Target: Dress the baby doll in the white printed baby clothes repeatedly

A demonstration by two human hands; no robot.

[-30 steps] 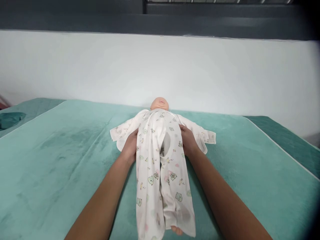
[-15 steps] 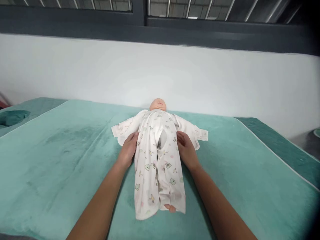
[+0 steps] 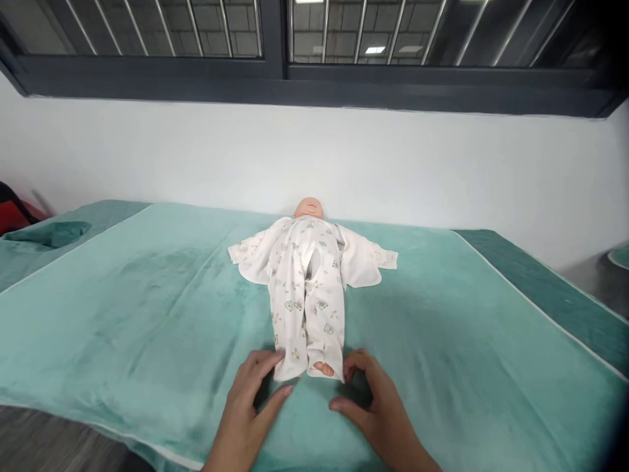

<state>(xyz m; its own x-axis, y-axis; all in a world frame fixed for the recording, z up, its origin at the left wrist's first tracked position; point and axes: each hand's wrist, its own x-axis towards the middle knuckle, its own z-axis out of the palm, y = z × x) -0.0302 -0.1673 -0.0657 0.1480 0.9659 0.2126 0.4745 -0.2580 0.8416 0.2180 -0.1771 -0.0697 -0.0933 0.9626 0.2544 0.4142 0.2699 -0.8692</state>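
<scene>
A baby doll [image 3: 308,208] lies on its back, head toward the wall, in a white printed top [image 3: 361,257] with its sleeves spread wide. White printed trousers [image 3: 289,305] cover the body and legs, with an opening at the crotch. Toes peek out of the trouser leg on the right; no foot shows at the other hem. Beside the left hem is my left hand [image 3: 253,393], thumb and fingers apart, fingertips at the cloth edge. My right hand [image 3: 376,400] is likewise spread, its fingertips by the other hem. Neither hand grips the cloth.
A green plush cover [image 3: 162,314] lies under the doll, with darker green side bands. Behind it rises a white wall [image 3: 314,151] below a dark window frame [image 3: 285,82] with metal bars. Something red and black [image 3: 12,213] stands at the far left.
Both my hands have moved from the sides of the trousers' upper part down to the hems, fingers now apart. The view has shifted back, showing more window and the cover's front edge.
</scene>
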